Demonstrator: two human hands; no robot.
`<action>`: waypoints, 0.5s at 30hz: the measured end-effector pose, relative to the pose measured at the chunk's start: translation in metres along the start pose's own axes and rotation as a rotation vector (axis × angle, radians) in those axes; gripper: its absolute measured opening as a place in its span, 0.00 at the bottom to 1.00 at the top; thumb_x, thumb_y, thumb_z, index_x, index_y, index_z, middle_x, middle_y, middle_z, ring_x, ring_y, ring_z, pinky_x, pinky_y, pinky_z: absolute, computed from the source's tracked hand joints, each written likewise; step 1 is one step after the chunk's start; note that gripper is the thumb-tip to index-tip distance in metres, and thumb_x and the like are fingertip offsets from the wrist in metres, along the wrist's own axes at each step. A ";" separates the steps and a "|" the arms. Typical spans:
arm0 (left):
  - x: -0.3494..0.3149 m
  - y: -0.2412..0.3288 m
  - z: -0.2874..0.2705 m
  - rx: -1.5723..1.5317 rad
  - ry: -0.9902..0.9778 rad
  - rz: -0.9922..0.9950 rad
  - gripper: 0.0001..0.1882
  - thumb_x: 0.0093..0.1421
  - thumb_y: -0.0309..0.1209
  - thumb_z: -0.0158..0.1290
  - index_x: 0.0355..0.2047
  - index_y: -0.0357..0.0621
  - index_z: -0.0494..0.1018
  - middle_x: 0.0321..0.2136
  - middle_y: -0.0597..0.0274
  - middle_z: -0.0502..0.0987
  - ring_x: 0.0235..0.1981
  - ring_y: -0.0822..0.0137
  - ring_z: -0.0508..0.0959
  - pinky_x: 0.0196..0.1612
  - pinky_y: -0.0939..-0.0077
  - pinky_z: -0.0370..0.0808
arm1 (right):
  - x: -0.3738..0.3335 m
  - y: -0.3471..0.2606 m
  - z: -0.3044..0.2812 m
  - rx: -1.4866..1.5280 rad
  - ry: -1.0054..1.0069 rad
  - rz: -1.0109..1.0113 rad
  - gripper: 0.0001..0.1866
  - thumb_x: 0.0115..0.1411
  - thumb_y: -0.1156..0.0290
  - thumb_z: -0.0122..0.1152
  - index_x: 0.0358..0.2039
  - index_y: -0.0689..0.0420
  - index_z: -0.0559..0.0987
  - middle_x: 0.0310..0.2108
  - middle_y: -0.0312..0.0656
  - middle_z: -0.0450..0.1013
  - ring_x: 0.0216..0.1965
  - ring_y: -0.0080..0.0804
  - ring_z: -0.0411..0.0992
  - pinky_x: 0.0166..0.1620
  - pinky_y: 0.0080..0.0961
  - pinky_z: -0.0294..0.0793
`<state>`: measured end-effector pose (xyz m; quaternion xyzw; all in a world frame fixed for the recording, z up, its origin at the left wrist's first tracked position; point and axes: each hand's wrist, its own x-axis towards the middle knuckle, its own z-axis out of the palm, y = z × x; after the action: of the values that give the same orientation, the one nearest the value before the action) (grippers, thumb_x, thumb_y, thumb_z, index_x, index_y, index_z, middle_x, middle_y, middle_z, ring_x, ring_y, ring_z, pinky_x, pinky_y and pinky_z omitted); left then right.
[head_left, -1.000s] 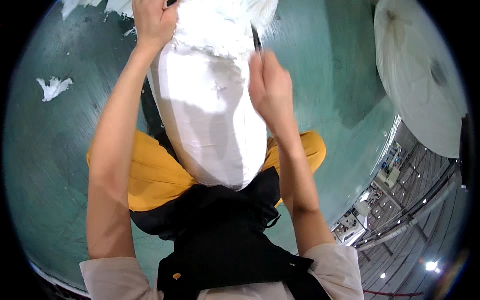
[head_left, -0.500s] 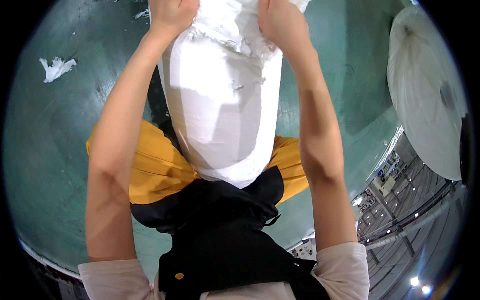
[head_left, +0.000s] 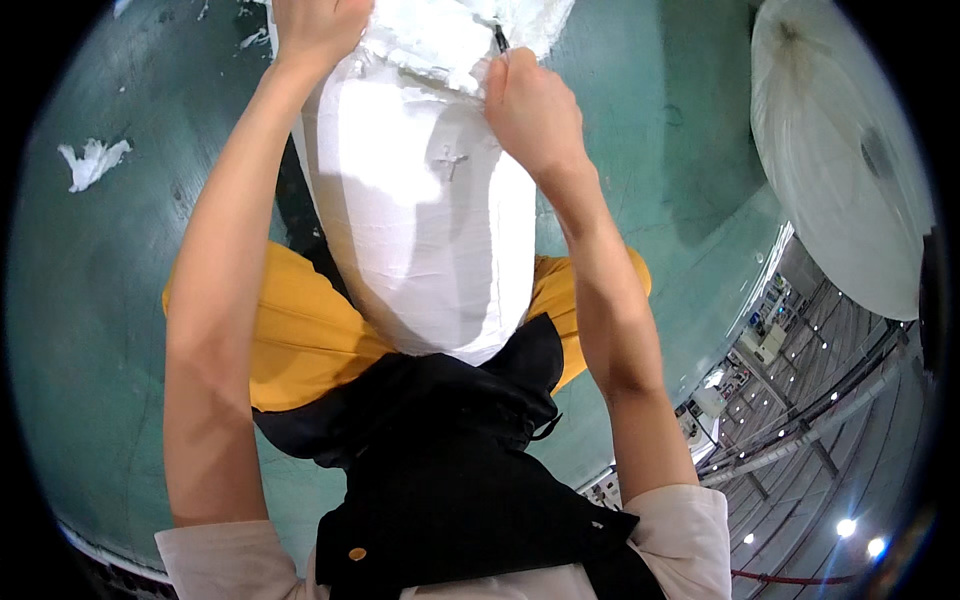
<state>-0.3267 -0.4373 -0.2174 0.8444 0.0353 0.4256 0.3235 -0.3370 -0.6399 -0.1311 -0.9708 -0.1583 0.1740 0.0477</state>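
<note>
A long white bundle with a smooth, rounded lower end (head_left: 430,220) lies between my legs. Its upper part is ragged, with fluffy white wadding (head_left: 425,45) exposed. At the upper left edge of the bundle, my left hand (head_left: 325,35) is closed on the white wadding; the frame's top cuts off some of its fingers. My right hand (head_left: 535,105) is closed round a slim black tool (head_left: 501,40), whose kind I cannot make out. That hand is against the bundle's upper right side, and the tool points up at the wadding. A small cross-shaped wrinkle or tear shows on the bundle's face.
The green surface (head_left: 120,300) under me carries a loose white scrap (head_left: 93,163) at the left and smaller bits at the upper left. A large translucent white plastic bag (head_left: 825,150) stands at the far right. Beyond the right edge are ceiling beams and lights.
My right hand has moved left and down along the bundle's edge, and the black tool now shows in it. The left hand stays at the upper left. The whole view has shifted slightly.
</note>
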 end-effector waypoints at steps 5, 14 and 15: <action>-0.001 0.001 0.000 -0.005 -0.017 -0.003 0.08 0.49 0.22 0.46 0.30 0.30 0.67 0.37 0.44 0.68 0.43 0.45 0.66 0.47 0.59 0.63 | -0.025 0.003 0.002 0.010 -0.046 0.033 0.15 0.63 0.64 0.43 0.30 0.64 0.68 0.20 0.54 0.73 0.25 0.54 0.73 0.31 0.45 0.72; 0.003 0.004 -0.004 -0.057 -0.008 0.019 0.06 0.47 0.21 0.45 0.27 0.31 0.64 0.32 0.46 0.66 0.39 0.46 0.66 0.43 0.61 0.64 | -0.072 0.018 0.022 0.012 0.075 -0.087 0.12 0.62 0.66 0.46 0.27 0.62 0.66 0.13 0.50 0.70 0.16 0.51 0.70 0.22 0.43 0.71; 0.002 0.004 -0.003 -0.059 0.013 0.036 0.06 0.47 0.21 0.45 0.26 0.31 0.64 0.31 0.47 0.66 0.38 0.47 0.66 0.42 0.61 0.64 | -0.075 0.018 0.022 0.016 0.078 -0.084 0.12 0.62 0.66 0.46 0.27 0.62 0.66 0.13 0.50 0.70 0.16 0.51 0.70 0.22 0.43 0.71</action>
<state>-0.3286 -0.4387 -0.2123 0.8321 0.0097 0.4377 0.3405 -0.4059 -0.6807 -0.1305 -0.9689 -0.1955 0.1353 0.0687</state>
